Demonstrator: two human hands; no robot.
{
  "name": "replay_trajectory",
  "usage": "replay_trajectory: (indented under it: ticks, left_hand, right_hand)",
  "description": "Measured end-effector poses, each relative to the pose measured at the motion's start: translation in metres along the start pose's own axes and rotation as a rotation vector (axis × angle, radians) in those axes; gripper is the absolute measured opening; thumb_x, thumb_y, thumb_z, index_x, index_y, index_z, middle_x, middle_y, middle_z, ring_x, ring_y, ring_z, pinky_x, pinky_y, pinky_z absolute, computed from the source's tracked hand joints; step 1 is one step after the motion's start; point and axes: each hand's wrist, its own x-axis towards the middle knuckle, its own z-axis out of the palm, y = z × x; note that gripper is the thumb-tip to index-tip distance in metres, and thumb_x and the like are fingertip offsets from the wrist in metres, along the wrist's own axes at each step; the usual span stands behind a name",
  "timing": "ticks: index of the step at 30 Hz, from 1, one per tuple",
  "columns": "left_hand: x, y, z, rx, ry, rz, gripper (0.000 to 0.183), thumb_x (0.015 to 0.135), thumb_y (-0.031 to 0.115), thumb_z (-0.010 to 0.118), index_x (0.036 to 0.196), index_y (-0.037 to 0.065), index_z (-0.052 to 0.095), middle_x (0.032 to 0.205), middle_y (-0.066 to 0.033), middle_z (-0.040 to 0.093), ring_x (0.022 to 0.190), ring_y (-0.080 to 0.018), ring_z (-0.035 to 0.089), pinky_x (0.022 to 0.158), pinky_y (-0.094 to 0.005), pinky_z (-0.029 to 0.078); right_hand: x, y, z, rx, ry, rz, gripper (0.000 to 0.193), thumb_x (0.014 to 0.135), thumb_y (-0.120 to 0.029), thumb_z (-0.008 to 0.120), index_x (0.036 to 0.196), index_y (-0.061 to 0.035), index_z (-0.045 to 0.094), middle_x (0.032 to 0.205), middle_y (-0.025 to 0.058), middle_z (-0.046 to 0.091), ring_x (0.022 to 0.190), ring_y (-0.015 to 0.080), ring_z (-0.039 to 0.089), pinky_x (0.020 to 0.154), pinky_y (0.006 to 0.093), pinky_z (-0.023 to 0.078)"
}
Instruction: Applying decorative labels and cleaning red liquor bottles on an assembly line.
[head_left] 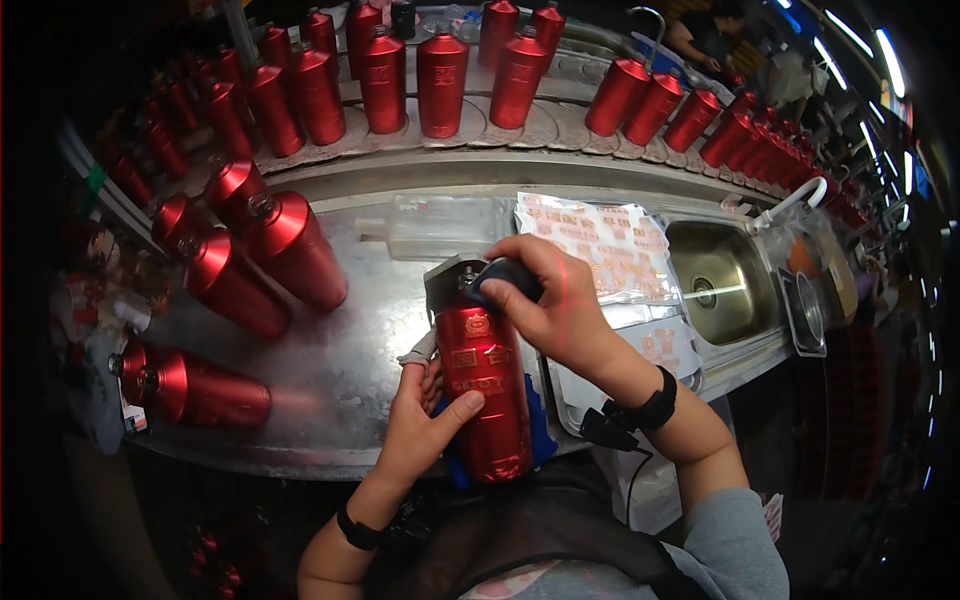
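Note:
A red metallic bottle (483,420) with gold lettering leans in front of me at the table's near edge, its neck pointing away. My left hand (428,420) grips its left side, thumb across the front; a grey wrap (420,348) covers a fingertip. My right hand (535,295) is closed around a dark rounded object (512,280) at the bottle's shoulder, beside the neck. Its exact kind is not clear. Behind the neck stands a grey angled piece (440,287). Blue cloth (541,425) shows under and beside the bottle.
Several red bottles (305,250) stand on the metal table (350,400) at left; two lie on their sides (215,388). More red bottles (442,85) line the curved conveyor (400,150) beyond. A clear plastic box (440,225), printed sheets (600,245) and a sink (715,275) are farther off.

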Motion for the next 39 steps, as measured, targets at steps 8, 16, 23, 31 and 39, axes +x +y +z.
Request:
replay_trajectory:
  ticks: [8,16,23,31,39]
  left_hand:
    - [0.002,-0.001,-0.008,0.015,-0.010,-0.013,0.080,0.087,0.019,0.076,0.146,-0.002,0.027,0.145,-0.0207,0.042,0.134,-0.0250,0.045,0.113,-0.0382,0.033]
    - [0.005,0.003,-0.014,-0.022,-0.011,-0.015,0.083,0.086,0.020,0.077,0.147,-0.002,0.025,0.145,-0.0225,0.041,0.135,-0.0266,0.043,0.115,-0.0391,0.030]
    - [0.003,0.006,-0.029,-0.046,-0.005,-0.018,0.085,0.085,0.018,0.077,0.149,-0.001,0.024,0.147,-0.0223,0.041,0.135,-0.0262,0.043,0.114,-0.0385,0.032]
    - [-0.001,0.014,-0.042,-0.135,-0.029,-0.049,0.080,0.089,0.010,0.071,0.151,0.000,0.022,0.148,-0.0211,0.039,0.138,-0.0251,0.040,0.115,-0.0365,0.030]
    - [-0.009,0.032,-0.049,-0.166,-0.015,-0.090,0.062,0.095,0.004,0.061,0.147,-0.003,0.028,0.151,-0.0196,0.038,0.140,-0.0223,0.038,0.112,-0.0333,0.034]
  right_hand:
    - [-0.015,-0.016,0.001,0.003,-0.078,-0.061,0.023,0.082,-0.007,0.072,0.102,-0.0024,0.063,0.093,0.0155,0.067,0.083,0.0317,0.067,0.074,0.0371,0.053]
    - [-0.007,-0.014,0.007,0.004,-0.050,-0.052,0.022,0.078,-0.004,0.073,0.098,-0.0014,0.062,0.087,0.0132,0.065,0.077,0.0317,0.064,0.069,0.0395,0.051]
    - [-0.027,-0.034,0.008,-0.127,-0.183,-0.317,0.034,0.063,0.003,0.074,0.095,-0.0068,0.067,0.088,0.0078,0.064,0.081,0.0283,0.063,0.071,0.0389,0.049]
    - [-0.045,-0.055,0.008,-0.017,-0.240,-0.142,0.038,0.060,0.005,0.073,0.097,-0.0058,0.070,0.088,0.0079,0.066,0.081,0.0271,0.064,0.068,0.0367,0.049]
    - [-0.051,-0.065,0.032,-0.004,-0.292,-0.284,0.038,0.061,0.003,0.072,0.098,-0.0052,0.070,0.086,0.0099,0.065,0.078,0.0270,0.063,0.069,0.0372,0.049]
